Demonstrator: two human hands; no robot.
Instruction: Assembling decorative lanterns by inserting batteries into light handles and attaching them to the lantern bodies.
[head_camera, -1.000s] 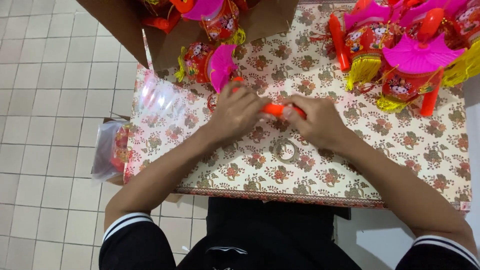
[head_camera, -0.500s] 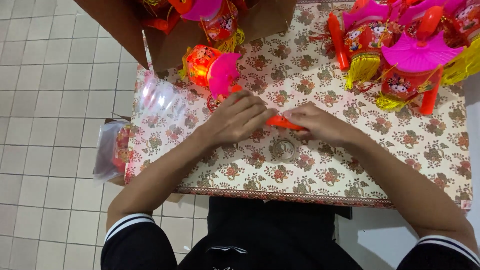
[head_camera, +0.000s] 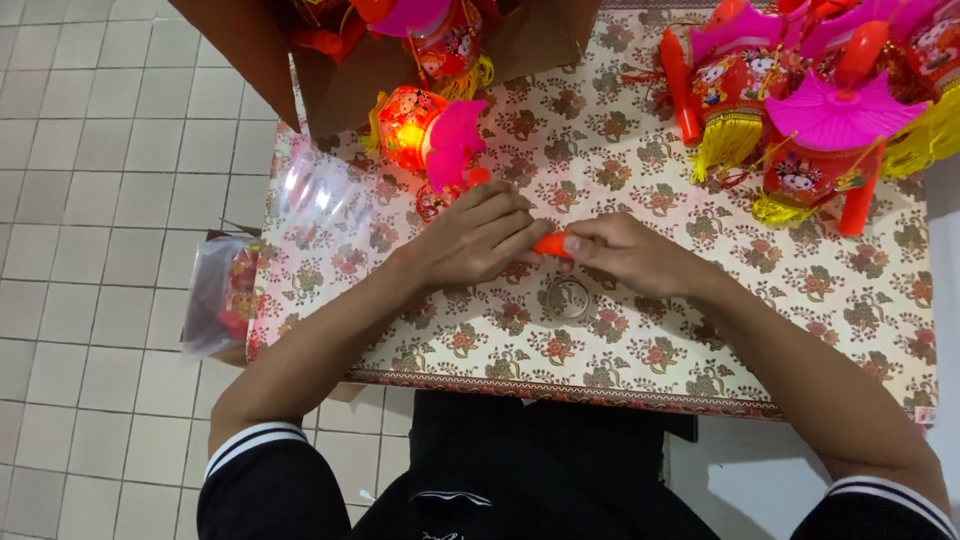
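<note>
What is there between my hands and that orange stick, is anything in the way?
Nothing visible is in the way. The left hand and the right hand both already have their fingers on the orange stick, holding it over the floral tablecloth. The lit lantern sits beyond the left hand, and a tape ring lies nearer the person.

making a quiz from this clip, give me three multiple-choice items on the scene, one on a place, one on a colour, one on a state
1. Where does the tape ring lie?
A. in the box
B. on the table, near the right hand
C. on the floor

2. What colour is the stick that both hands hold?
A. orange
B. blue
C. white

3. What state is the lantern by the box in?
A. glowing
B. dark
C. crushed flat

Answers:
1 B, it sits on the flowered cloth just below the right hand.
2 A, orange shows between the left hand and the right.
3 A, its red body shines bright.
</note>
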